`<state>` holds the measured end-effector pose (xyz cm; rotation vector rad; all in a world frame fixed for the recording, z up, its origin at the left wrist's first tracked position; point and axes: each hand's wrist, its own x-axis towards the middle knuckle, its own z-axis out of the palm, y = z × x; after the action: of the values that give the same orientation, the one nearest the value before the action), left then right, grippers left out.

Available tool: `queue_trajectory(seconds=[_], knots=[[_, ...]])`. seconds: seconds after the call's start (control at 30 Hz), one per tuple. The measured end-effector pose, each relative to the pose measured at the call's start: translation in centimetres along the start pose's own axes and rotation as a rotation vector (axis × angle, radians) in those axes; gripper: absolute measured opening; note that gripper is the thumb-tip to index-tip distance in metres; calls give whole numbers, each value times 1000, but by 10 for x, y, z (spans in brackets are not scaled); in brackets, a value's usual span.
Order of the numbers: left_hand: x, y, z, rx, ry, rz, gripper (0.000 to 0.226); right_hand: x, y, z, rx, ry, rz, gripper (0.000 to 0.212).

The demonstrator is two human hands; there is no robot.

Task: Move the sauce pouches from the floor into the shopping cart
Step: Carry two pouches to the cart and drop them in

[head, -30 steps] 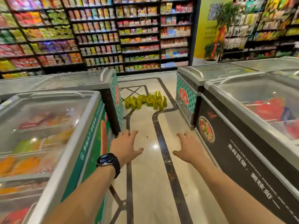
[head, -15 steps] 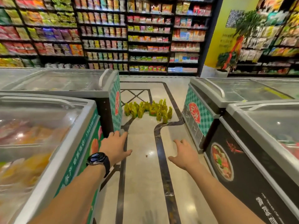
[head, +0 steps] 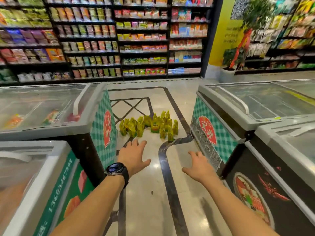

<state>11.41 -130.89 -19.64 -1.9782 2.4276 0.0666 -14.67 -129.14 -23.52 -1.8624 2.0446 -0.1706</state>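
So, nothing is moved yet, as far as I can judge. The sauce pouches (head: 150, 126) stand in a loose yellow-green cluster on the floor (head: 150, 193) ahead of me, in the gap between the two chest freezers, the left freezer (head: 51, 108) and the right freezer (head: 238, 108). Most look upright, though they are too small and soft in this view to count or to say whether any has tipped.

My left hand (head: 132, 156), the one with the watch (head: 116, 169), is stretched forward with fingers spread and holds nothing. My right hand (head: 198, 166) is the same, palm down, fingers relaxed, empty. Both are short of the pouches, the left nearer to them than the right.

The shopping cart is not in view, so I cannot say where it stands or whether anything is in it. By my reckoning the whole job is ahead: get down to the cluster, gather the pouches, carry them to the cart.
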Motion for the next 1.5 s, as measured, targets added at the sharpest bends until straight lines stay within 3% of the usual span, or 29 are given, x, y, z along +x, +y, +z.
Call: queue_trajectory(seconds=[0.6, 0.83, 1.0, 1.27, 1.5], knots=[[415, -85, 39, -21, -123, -63, 76, 420, -29, -19, 3, -79, -14, 72], [583, -117, 52, -12, -233, 30, 76, 562, -40, -28, 87, -119, 127, 63], [686, -118, 73, 25, -305, 77, 77, 643, -23, -21, 142, -152, 225, 68], [852, -117, 159, 33, -447, 95, 76, 813, 21, 43, 303, -307, 362, 82], [985, -105, 327, -53, -545, 115, 73, 945, 73, 170, 388, -338, 482, 82]])
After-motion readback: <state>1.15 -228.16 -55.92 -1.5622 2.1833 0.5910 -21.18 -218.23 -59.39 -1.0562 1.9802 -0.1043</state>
